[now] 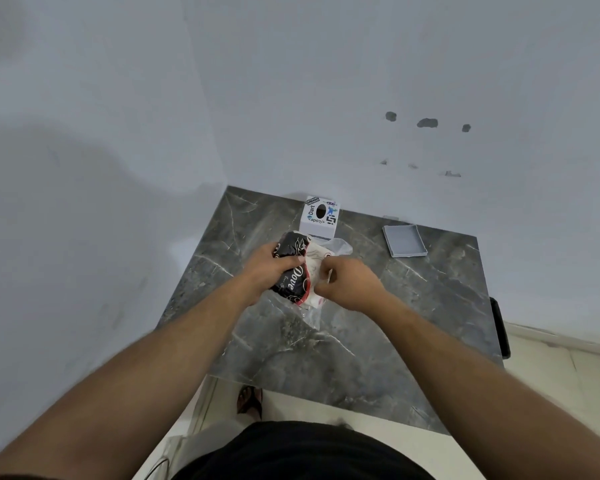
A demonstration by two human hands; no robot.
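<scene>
Pack [291, 249]: looked soft, light, slippery; best held round its middle.
Left grip [269, 268]: wrapped round the pack.
Right grip [347, 282]: pinched its wrapper [314, 263].

glossy plastic packet [291, 271], polished marble table [343, 358]

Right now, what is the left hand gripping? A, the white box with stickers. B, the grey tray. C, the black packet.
C: the left hand curls round the black packet; the grey tray and the white box sit apart, untouched.
</scene>
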